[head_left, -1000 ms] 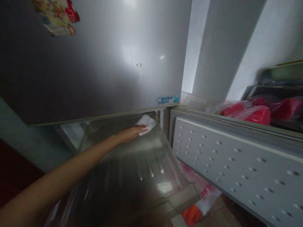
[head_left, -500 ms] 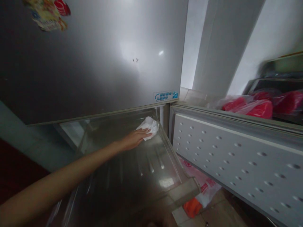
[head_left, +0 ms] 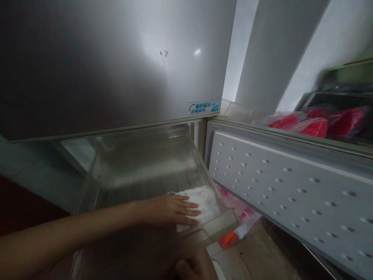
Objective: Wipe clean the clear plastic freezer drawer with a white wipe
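Note:
My left hand (head_left: 167,210) lies flat, fingers stretched out, on a white cloth (head_left: 206,200). The cloth rests on the bottom of a clear plastic drawer (head_left: 224,223), at its near right corner. The drawer is pulled out from under a silver fridge door (head_left: 116,70). My right hand (head_left: 194,268) shows only partly at the bottom edge, curled at the drawer's front, below the near rim.
A white perforated panel (head_left: 276,182) stands close on the right of the drawer. Behind it, red plastic bags (head_left: 309,126) lie on a shelf. An orange and white bag (head_left: 233,237) sits on the floor between drawer and panel. A blue sticker (head_left: 203,107) marks the door's lower corner.
My left hand has dragged the cloth from the drawer's far right corner to its near right corner. My right hand has come into view at the bottom. The view has tilted down.

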